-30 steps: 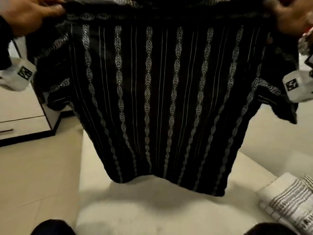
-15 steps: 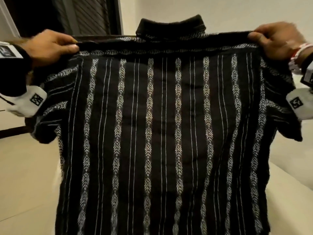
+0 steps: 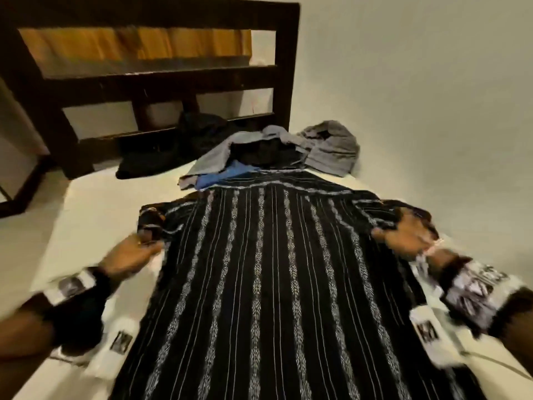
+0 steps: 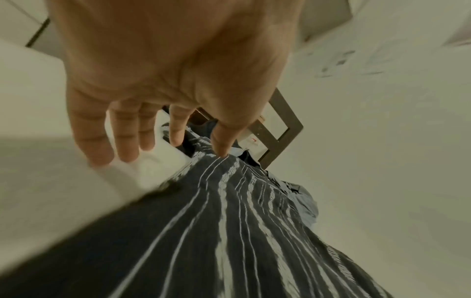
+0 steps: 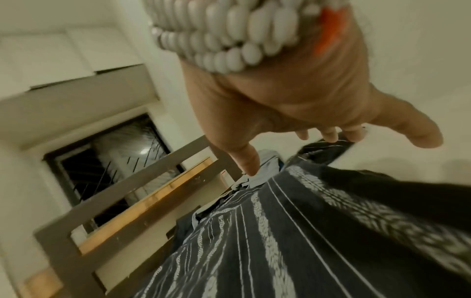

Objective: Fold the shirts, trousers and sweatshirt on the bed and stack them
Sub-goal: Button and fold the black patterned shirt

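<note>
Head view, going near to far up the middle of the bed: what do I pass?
black striped shirt spread flat → blue garment → pile of grey clothes → dark wooden headboard.

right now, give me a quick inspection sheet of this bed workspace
surface: white mattress, bare at the left edge.
job's things: black shirt with white patterned stripes spread flat, back up, collar away from the person.
clutter: unfolded heap at its collar end: grey garment, blue cloth, black garments.
grippers: left hand at the left sleeve, fingers straight in its wrist view; right hand spread on the right sleeve.
cables: thin white cable at the right edge.
surroundings: dark wooden headboard, plain pale wall.
</note>
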